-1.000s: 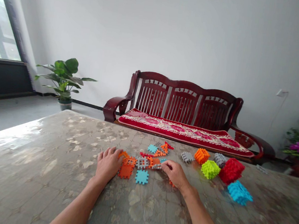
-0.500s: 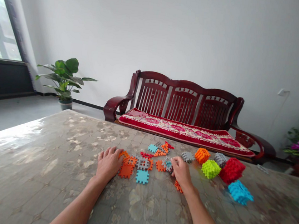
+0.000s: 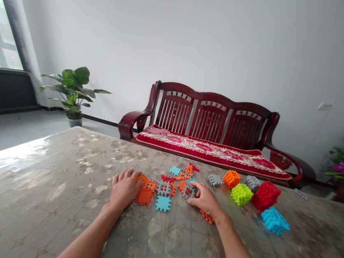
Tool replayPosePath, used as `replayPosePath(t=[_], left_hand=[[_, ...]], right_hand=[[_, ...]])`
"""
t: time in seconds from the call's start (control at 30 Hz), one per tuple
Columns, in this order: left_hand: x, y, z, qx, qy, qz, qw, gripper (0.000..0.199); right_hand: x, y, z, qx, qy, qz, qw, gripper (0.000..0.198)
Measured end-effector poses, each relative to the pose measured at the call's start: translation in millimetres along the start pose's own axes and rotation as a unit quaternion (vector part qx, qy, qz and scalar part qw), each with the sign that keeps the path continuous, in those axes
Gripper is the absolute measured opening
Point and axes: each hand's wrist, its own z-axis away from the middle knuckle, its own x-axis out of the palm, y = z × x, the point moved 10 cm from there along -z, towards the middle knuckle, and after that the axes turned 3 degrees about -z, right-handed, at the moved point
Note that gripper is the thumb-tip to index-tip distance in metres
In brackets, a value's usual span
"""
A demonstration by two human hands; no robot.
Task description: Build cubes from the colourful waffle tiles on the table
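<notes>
My left hand (image 3: 125,188) rests on the table with fingers spread, its thumb side against an orange interlocking piece (image 3: 141,177). Just right of it are an orange square tile (image 3: 144,197) and an orange window tile (image 3: 150,185). My right hand (image 3: 206,199) has its thumb and fingers around the edge of a grey window tile (image 3: 186,192). Beneath that wrist, another orange tile (image 3: 207,216) is partly covered. Between the hands lie a grey window tile (image 3: 164,188) and a light blue square tile (image 3: 163,203).
More tiles, including a light blue one (image 3: 174,170) and an orange triangular one (image 3: 189,170), lie farther back. To the right stand knobbly blocks: orange (image 3: 231,179), lime (image 3: 242,194), red (image 3: 266,196) and blue (image 3: 275,220). A wooden bench (image 3: 210,121) stands beyond the table (image 3: 58,199).
My right hand has shifted slightly left, its thumb and fingers wider apart, and the grey window tile has moved left and nearer. A light blue piece shows behind it. My left hand stays put.
</notes>
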Motion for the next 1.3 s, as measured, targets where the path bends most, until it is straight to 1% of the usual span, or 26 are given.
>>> replayPosePath(t=[0.07, 0.13, 0.2, 0.27, 0.37, 0.5, 0.63, 0.73, 0.83, 0.93, 1.03, 1.1, 1.23, 1.3], left_hand=[[-0.2, 0.1, 0.1, 0.0, 0.002, 0.0, 1.0, 0.043], [-0.5, 0.0, 0.2, 0.0, 0.004, 0.001, 1.0, 0.043], [-0.9, -0.1, 0.2, -0.001, 0.005, 0.002, 1.0, 0.043], [-0.7, -0.1, 0.1, -0.002, 0.002, 0.002, 1.0, 0.043], [0.2, -0.4, 0.0, -0.004, -0.005, 0.0, 1.0, 0.044], [-0.3, 0.2, 0.3, -0.001, -0.004, -0.001, 1.0, 0.043], [-1.6, 0.9, 0.9, 0.0, -0.002, 0.001, 1.0, 0.043], [-3.1, 1.2, 1.2, 0.0, 0.004, 0.003, 1.0, 0.042], [-2.7, 0.9, 1.1, 0.0, 0.007, 0.004, 1.0, 0.041], [-0.6, 0.3, 0.5, 0.001, 0.005, 0.001, 1.0, 0.042], [0.8, -0.5, 0.0, 0.0, 0.003, 0.001, 1.0, 0.042], [0.6, -0.7, 0.0, -0.001, 0.002, 0.002, 1.0, 0.042], [-0.4, 0.2, 0.5, -0.003, -0.006, 0.003, 1.0, 0.043], [-0.5, 0.1, 0.6, -0.005, -0.008, 0.002, 1.0, 0.043]], right_hand=[[-1.7, -1.4, 0.2, -0.01, 0.016, 0.012, 1.0, 0.058], [-4.7, 1.6, -0.3, -0.006, 0.039, 0.0, 0.999, 0.046], [-6.2, 2.5, -0.7, -0.01, 0.052, -0.004, 0.999, 0.043], [-6.2, -2.6, -0.3, -0.033, 0.055, 0.019, 0.998, 0.046], [-5.5, -15.0, 2.2, -0.072, 0.053, 0.048, 0.995, 0.056], [0.3, -26.8, 4.1, -0.094, 0.027, 0.053, 0.994, 0.066], [9.9, -29.7, 4.1, -0.087, -0.016, 0.072, 0.994, 0.059], [10.8, -32.0, 5.0, -0.086, -0.018, 0.072, 0.994, 0.057], [10.0, -38.6, 7.2, -0.106, -0.016, 0.059, 0.992, 0.059], [11.3, -46.8, 9.7, -0.135, -0.02, 0.054, 0.989, 0.057], [14.3, -49.8, 10.2, -0.149, -0.024, 0.054, 0.987, 0.054], [14.5, -47.2, 8.6, -0.14, -0.014, 0.049, 0.989, 0.05], [9.4, -36.1, 4.4, -0.089, 0.031, 0.05, 0.994, 0.038], [8.9, -37.1, 4.6, -0.089, 0.036, 0.05, 0.994, 0.032]])
